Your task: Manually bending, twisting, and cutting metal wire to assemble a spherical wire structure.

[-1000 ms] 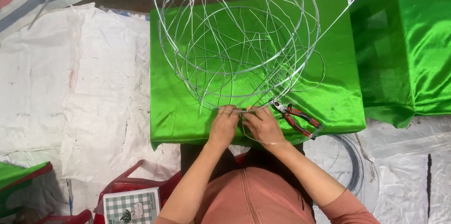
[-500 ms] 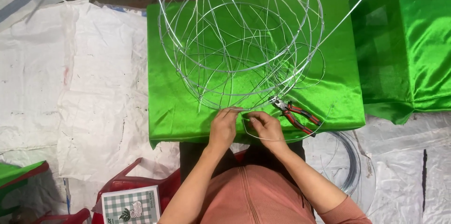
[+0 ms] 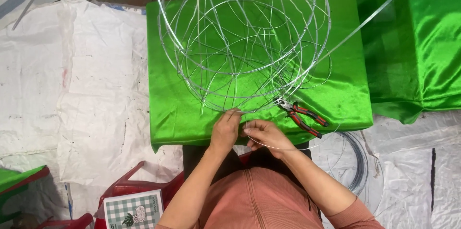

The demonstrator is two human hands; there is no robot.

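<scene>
- White sacking (image 3: 72,90) is covering the floor, with green satin cloth (image 3: 192,114) draping a low table at centre frame.
- Round wire frame (image 3: 245,42) is standing on the cloth, upper centre.
- Left hand (image 3: 225,130) and right hand (image 3: 264,135) are pinching thin wire at the frame's lower rim.
- Red-handled pliers (image 3: 302,116) are lying just right of the hands.

A makeshift craft workshop: wire frame (image 3: 245,42), pliers (image 3: 302,117), wire coil (image 3: 355,162), green satin-covered table (image 3: 192,109), tarpaulin floor (image 3: 72,90).
</scene>
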